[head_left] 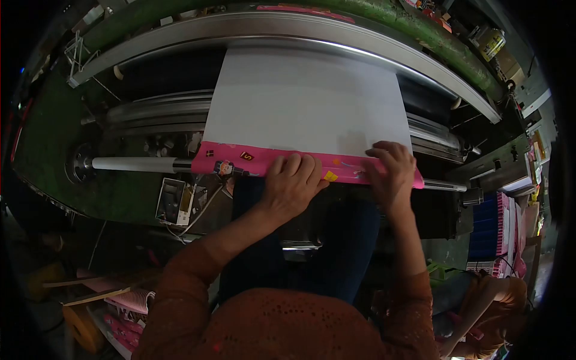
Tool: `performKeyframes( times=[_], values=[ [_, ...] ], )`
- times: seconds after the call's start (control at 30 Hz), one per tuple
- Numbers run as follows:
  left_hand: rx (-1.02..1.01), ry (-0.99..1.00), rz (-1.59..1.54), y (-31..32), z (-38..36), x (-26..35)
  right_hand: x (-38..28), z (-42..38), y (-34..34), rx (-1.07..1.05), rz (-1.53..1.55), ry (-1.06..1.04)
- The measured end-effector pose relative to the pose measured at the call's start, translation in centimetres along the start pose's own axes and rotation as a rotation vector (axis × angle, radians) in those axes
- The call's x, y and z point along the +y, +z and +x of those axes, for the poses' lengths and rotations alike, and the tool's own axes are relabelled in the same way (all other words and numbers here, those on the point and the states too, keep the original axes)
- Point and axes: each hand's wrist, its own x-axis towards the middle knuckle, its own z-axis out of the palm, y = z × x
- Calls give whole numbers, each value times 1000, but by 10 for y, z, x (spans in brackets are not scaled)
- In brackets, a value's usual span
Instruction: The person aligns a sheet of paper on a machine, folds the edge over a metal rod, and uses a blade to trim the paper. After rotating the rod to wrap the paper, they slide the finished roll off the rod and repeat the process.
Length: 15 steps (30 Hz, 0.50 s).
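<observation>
A wide white sheet (312,99) comes out from under a metal bar and runs down toward me. Its near end shows as a pink printed strip (264,155) with small cartoon figures, lying along a metal rod (441,186). My left hand (293,185) is on the middle of the strip, its fingers bent over it and closed against the rod. Near the strip's right end is my right hand (389,174), its thumb and fingers curved and apart over the pink material. The fingertips of my left hand are partly hidden.
A long metal crossbar (288,25) and a green roller (432,36) span the back. A white sleeve (132,165) covers the rod's left part. Below it sits a small box (174,201) of parts. Another person (492,312) is at lower right, near blue and pink stacked material (489,225).
</observation>
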Motion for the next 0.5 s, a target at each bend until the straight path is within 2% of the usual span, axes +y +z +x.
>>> performKeyframes(
  times=[0.07, 0.17, 0.3, 0.37, 0.5],
  values=[
    [83, 36, 126, 3, 4, 0, -33, -11, 19, 28, 54, -10],
    [82, 29, 172, 6, 7, -1, -51, -21, 39, 96, 46, 36],
    [102, 26, 176, 11, 10, -1, -44, -20, 55, 186, -49, -23],
    [222, 23, 174, 17, 12, -2, -42, -18, 56, 156, -68, -22],
    [275, -49, 164, 23, 14, 0, -39, -8, 54, 112, -53, -16]
  ],
)
